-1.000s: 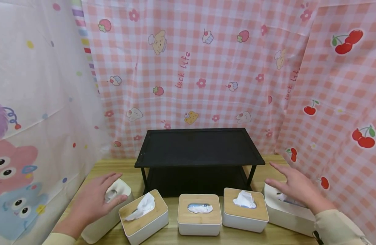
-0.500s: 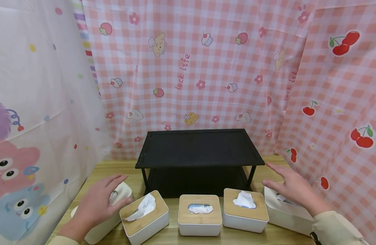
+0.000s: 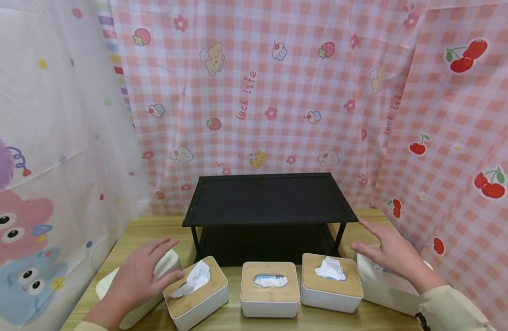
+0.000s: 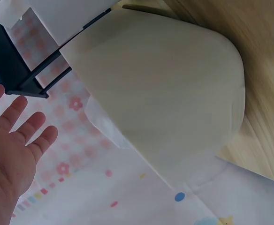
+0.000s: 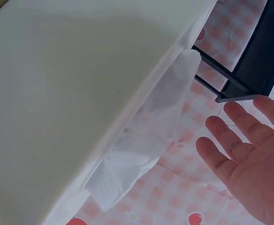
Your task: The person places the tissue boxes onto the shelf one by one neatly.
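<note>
My left hand (image 3: 140, 276) hovers with spread fingers over the cream tissue box (image 3: 167, 264) at the far left, hiding much of its top. In the left wrist view that tissue box (image 4: 165, 89) fills the middle, and the palm of the hand (image 4: 10, 154) holds nothing. My right hand (image 3: 390, 253), fingers spread, is over another cream tissue box (image 3: 390, 289) at the far right. A white tissue (image 5: 141, 126) sticks out of that box in the right wrist view. Between the hands stand three wood-lidded tissue boxes: left (image 3: 204, 294), middle (image 3: 269, 296) and right (image 3: 332, 287).
Behind the boxes stands a black two-tier rack (image 3: 270, 200) on a wooden table (image 3: 154, 225). A pink checked curtain (image 3: 254, 92) hangs at the back and right, a white cartoon-print curtain (image 3: 72, 138) at the left.
My left hand has moved right, toward the left wood-lidded box. The right hand has shifted slightly left. The boxes and rack have stayed in place.
</note>
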### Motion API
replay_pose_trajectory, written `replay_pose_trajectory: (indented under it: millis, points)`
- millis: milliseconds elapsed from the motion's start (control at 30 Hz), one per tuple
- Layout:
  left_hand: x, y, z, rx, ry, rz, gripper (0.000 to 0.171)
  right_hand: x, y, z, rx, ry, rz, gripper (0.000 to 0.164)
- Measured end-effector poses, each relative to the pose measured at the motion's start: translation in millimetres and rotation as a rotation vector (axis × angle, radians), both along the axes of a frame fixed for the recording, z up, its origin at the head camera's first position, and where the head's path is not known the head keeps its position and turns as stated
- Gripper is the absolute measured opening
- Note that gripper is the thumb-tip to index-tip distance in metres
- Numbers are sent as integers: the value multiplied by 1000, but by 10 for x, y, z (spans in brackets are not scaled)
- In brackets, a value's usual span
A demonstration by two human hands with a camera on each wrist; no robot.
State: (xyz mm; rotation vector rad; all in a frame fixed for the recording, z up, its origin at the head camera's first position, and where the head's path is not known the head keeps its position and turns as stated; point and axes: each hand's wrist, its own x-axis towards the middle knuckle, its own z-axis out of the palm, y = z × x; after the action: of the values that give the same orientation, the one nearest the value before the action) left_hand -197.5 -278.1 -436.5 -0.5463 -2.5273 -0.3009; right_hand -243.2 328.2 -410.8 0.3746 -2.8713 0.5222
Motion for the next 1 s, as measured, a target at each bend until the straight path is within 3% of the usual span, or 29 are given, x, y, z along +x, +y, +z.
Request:
replay_pose_trajectory:
  millis: [167, 467, 1000]
  points:
    - [33, 29, -9, 6, 16, -9, 76, 35, -22, -1, -12, 20, 1, 76]
    - [96, 97, -11, 14, -52, 2, 74, 106, -145, 20, -21, 108, 55, 57]
    - [168, 201, -28, 6, -29, -26, 75, 176, -384, 35, -78, 118, 167, 56]
